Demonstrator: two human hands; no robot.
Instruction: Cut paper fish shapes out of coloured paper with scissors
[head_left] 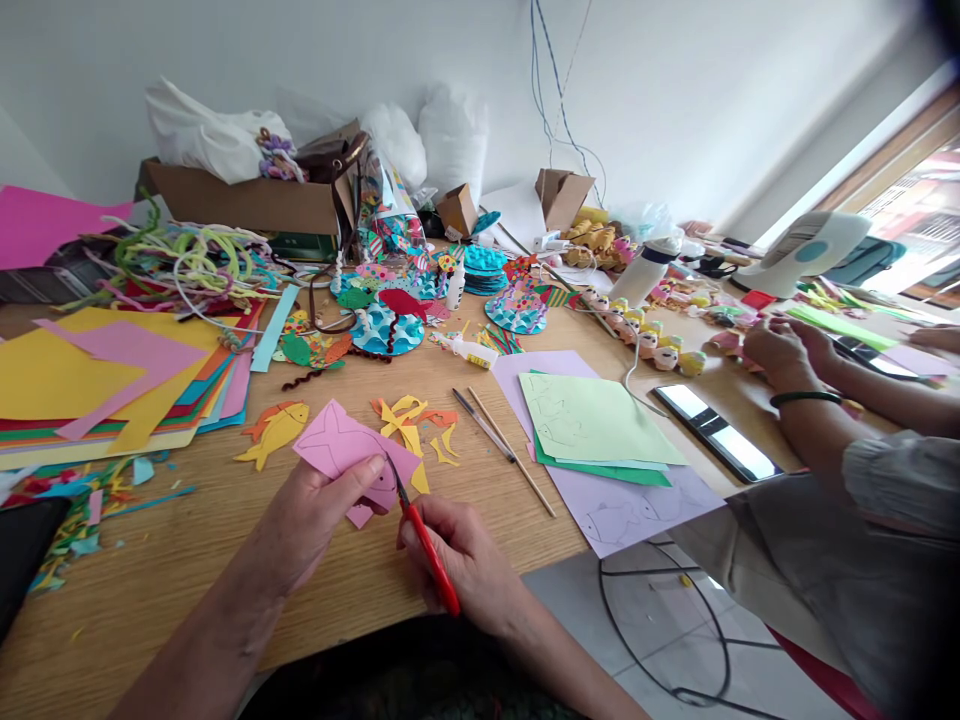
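My left hand pinches a piece of pink paper that has a fish outline drawn on it. Red-handled scissors are gripped in my right hand, their blades at the paper's right part beside my left thumb. Just left of the paper lie a yellow paper fish and an orange one partly under it. Yellow and orange paper scraps are scattered behind the pink paper. To the right, a pen and a thin wooden stick lie side by side.
Coloured paper sheets are stacked at left, near paper clippings. Green sheets rest on purple paper at right. A phone lies near a co-worker's hands. Glue bottles and fish decorations stand farther back.
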